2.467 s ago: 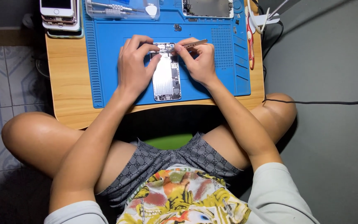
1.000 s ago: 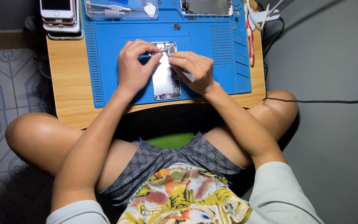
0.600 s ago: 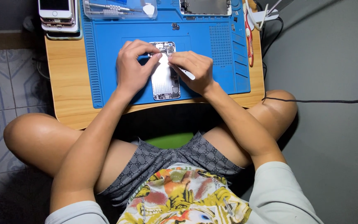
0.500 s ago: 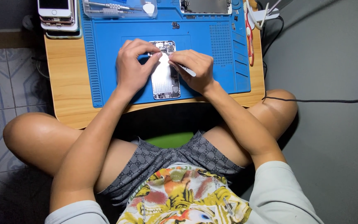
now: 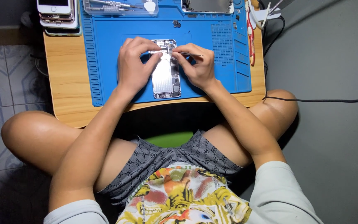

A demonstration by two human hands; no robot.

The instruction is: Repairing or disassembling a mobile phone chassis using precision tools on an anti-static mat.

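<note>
An opened phone (image 5: 165, 76) with its insides showing lies lengthways on a blue work mat (image 5: 104, 49). My left hand (image 5: 134, 66) rests along the phone's left side, thumb and forefinger pinching at its top edge. My right hand (image 5: 196, 68) sits to the right of the phone and holds thin metal tweezers (image 5: 189, 54) level. Their tip points left onto the phone's top end, close to my left fingertips. The exact part between the fingertips is too small to tell.
The mat lies on a low wooden table (image 5: 65, 79) over my crossed legs. A stack of phones (image 5: 56, 14), a clear tool tray (image 5: 119, 6), another opened phone (image 5: 207, 5) and a red-handled tool (image 5: 251, 39) line the far and right edges. A black cable (image 5: 320, 100) runs right.
My right hand moved from over the phone's upper middle up to its top end, and the tweezers swung from angled to level. My left hand stayed on the phone.
</note>
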